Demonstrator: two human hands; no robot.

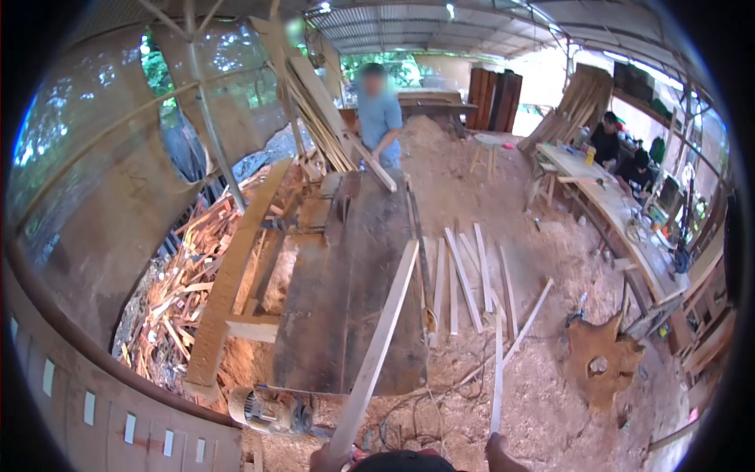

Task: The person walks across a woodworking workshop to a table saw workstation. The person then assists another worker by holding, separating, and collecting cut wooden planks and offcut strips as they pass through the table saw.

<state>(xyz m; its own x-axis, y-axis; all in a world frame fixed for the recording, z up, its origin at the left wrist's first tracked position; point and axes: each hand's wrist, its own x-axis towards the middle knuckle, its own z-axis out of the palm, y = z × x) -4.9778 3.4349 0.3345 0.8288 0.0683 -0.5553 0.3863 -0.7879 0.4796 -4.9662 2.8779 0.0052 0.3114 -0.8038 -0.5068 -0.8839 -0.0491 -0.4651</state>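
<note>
As you face the saw table (314,330), left hand (325,458): grasping a wooden board (376,350), slanted over it.
Right hand (499,454): gripping a slim strip's (497,377) near end.

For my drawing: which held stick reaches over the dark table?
The stick in the left hand. It reaches over the dark table, while the other one, in the right hand, is over the floor.

A big pile of broken wood bits (182,295) lies by the wall on the left. On the right, two people in dark tops (605,143) are by a long counter (572,162) with a yellow thing (590,156) on it. A little round stool (488,140) stands farther back, near some tall brown boards (494,101).
</note>
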